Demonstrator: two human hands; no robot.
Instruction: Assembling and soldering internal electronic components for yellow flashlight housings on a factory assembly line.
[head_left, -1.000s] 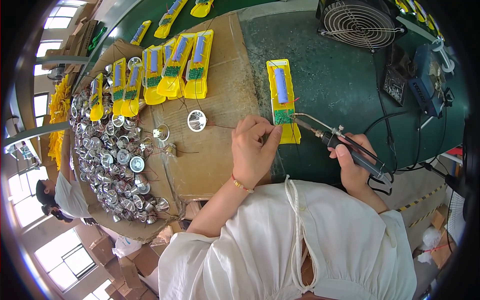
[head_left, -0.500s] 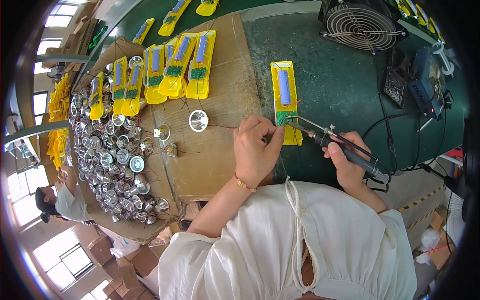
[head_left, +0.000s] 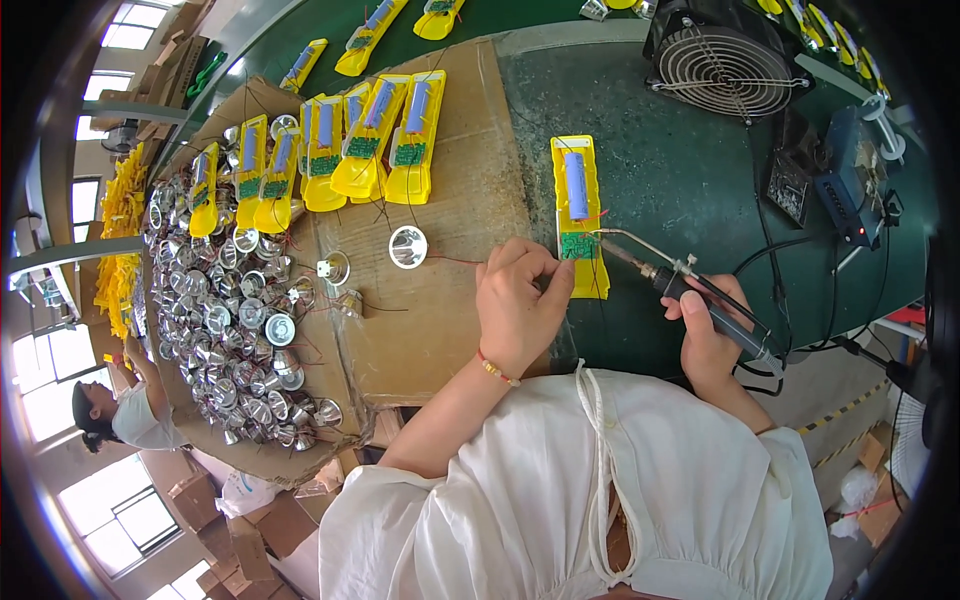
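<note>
A yellow plastic housing (head_left: 590,283) lies on the green bench before me, holding a blue cylindrical battery (head_left: 576,186) and a small green circuit board (head_left: 576,246). My left hand (head_left: 523,305) is closed in a pinch at the board's left edge. A thin red wire (head_left: 452,260) runs into its fingers from a silver reflector cup (head_left: 407,247) on the cardboard. In my right hand (head_left: 708,335) is a soldering iron (head_left: 704,308), with a thin curved metal solder-feed tube (head_left: 640,243) alongside. The iron's tip points at the board's right edge; whether it touches cannot be made out.
Many silver reflector cups (head_left: 240,320) are heaped at the left on cardboard (head_left: 470,150). Several yellow housings (head_left: 410,185) with batteries lie behind them. A fan (head_left: 725,70), a blue soldering station (head_left: 850,190) and cables stand at the right. Another person (head_left: 140,410) works at far left.
The soldering iron has drawn back a little to the right from the board. My left hand keeps its pinch beside the board. The whole view has shifted slightly.
</note>
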